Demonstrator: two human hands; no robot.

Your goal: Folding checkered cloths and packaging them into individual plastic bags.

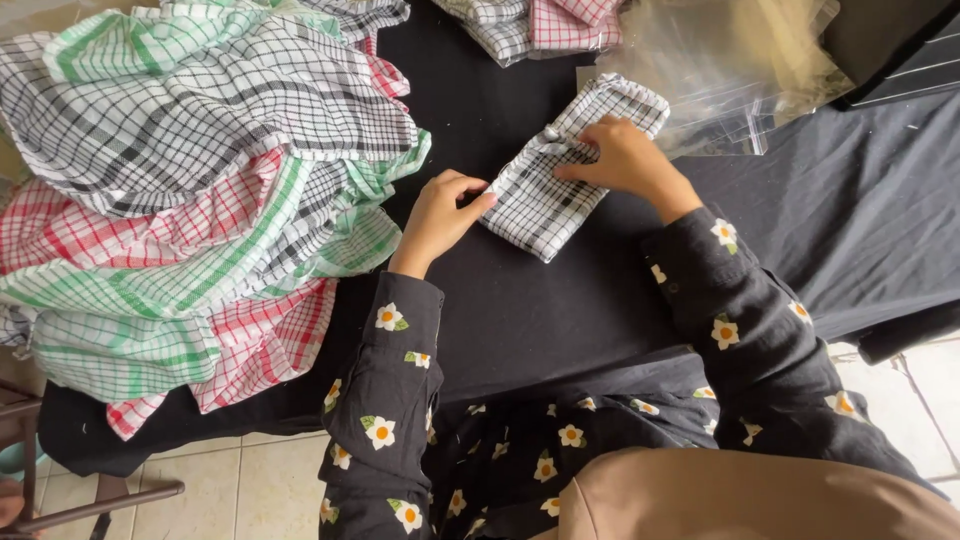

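A folded black-and-white checked cloth (560, 190) lies on the black table cover (520, 310), tilted with its far end up and to the right. My left hand (438, 215) pinches the cloth's near left edge between thumb and fingers. My right hand (625, 158) rests flat on top of the cloth near its middle, fingers pressing down. Both arms wear black sleeves with white daisy prints.
A big heap of checked cloths (190, 190) in green, red and black fills the left of the table. More folded checked cloths (530, 25) lie at the far edge. Clear plastic bags (730, 70) sit at the far right. Tiled floor (220, 480) shows below.
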